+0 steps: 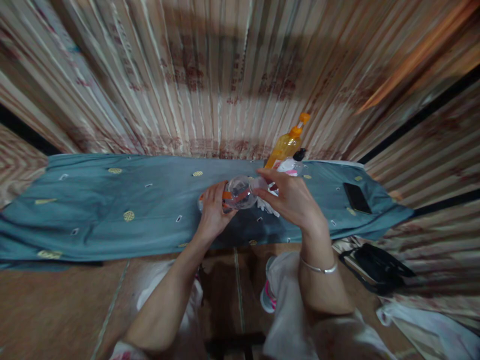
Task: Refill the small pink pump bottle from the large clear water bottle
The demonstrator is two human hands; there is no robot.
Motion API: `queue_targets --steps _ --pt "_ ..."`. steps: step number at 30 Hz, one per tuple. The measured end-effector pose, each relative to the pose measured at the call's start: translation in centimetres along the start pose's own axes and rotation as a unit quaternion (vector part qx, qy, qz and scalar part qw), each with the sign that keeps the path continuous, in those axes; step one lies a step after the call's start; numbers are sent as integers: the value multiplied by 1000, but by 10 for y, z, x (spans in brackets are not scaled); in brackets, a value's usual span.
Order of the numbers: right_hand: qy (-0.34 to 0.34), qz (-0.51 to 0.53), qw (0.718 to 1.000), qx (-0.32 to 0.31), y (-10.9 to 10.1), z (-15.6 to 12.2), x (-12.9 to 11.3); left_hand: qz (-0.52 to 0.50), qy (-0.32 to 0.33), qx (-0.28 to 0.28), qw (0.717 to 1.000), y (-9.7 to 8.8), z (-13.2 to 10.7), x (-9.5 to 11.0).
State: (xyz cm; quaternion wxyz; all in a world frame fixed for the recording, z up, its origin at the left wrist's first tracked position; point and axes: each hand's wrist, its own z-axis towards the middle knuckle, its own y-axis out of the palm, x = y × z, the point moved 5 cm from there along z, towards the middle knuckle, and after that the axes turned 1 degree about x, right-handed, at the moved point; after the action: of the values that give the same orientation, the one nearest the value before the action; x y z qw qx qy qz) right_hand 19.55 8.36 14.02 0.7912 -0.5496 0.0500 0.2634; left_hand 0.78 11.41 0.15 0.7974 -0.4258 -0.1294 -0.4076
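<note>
A clear plastic bottle (242, 192) with an orange band is tipped sideways above the cloth, its neck towards the right. My left hand (213, 210) is wrapped round the bottle's body. At the neck end, my right hand (290, 195) pinches a pale, translucent cap (259, 185) between thumb and fingers; whether the cap is still on the neck I cannot tell. Just beyond my right hand stands a pump bottle (285, 150) of yellow-orange liquid. Beside it is a smaller clear bottle with a black top (299, 154), partly covered by my hand. Crumpled white material (268, 207) lies under my right hand.
A blue-green patterned cloth (97, 200) covers the low table. Towards its right end lies a dark phone (357, 198). Pleated curtains (210, 75) hang behind, with dark poles at both sides. A black bag (378, 267) rests on the floor at right, near pale fabric (431, 320).
</note>
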Motion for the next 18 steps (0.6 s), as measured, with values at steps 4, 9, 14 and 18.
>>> queue_targets --steps 4,9,14,18 --pt "5 -30 999 -16 1 0 -3 -1 -2 -20 1000 0 0 -1" --pt "2 17 1000 -3 3 1 3 -5 -2 -8 1000 -1 1 -2" --pt "47 57 997 36 19 12 45 -33 -28 36 998 -6 4 -8" --pt "193 -124 968 -103 56 9 90 -78 -60 77 992 -6 8 -10"
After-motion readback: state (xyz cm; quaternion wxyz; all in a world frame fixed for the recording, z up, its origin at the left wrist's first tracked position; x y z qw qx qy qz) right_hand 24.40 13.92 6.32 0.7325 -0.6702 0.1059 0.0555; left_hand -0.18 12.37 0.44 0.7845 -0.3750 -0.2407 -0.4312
